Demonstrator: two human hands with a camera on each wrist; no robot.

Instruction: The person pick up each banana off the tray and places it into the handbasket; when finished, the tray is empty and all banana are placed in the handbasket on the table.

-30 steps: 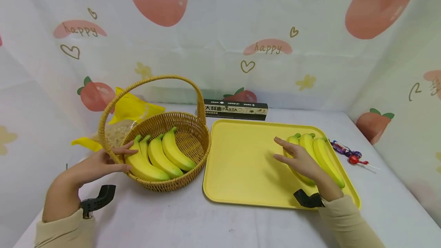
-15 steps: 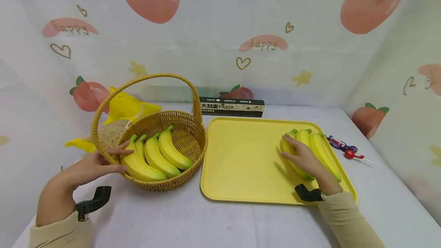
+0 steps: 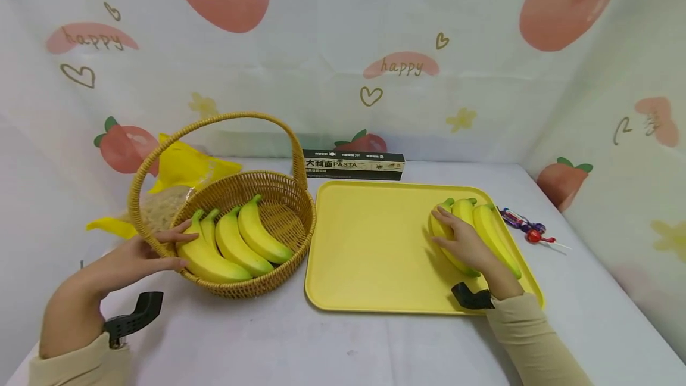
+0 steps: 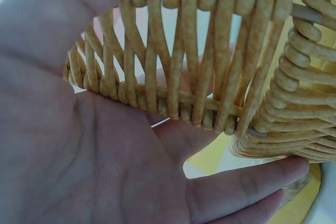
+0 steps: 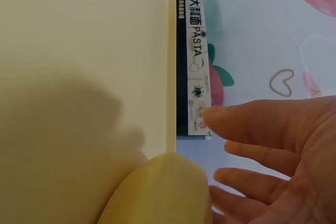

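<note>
Both hands are busy, one on each side of the table. Left hand (image 3: 131,258) rests on the near left rim of the wicker basket (image 3: 289,219), with its fingers mostly straight and the thumb up on the rim; the wrist view shows the open palm right against the woven wall, so it is steadying the basket more than squeezing it. Right hand (image 3: 462,243) lies on top of the banana bunch on the tray (image 3: 490,234), fingers spread and relaxed over the left banana, and I cannot tell if it has really grabbed it. That bunch sits at the right end of the yellow tray (image 3: 370,249), with its green stems pointing far and its tips pointing near, so its long way runs from far to near, right under the right hand. The right hand is much nearer to it than the left. A second banana bunch (image 3: 230,243) lies inside the basket, just beside the left fingertips. The basket stands left of the tray, very close to it. Behind them, at the far side, lies a dark box (image 3: 354,164) with the word PASTA and some Chinese letters. The cloth wall says "happy" in a few spots. Right of the tray lies a red lollipop (image 3: 533,236), and a yellow bag (image 3: 184,165) sits behind the basket
</note>
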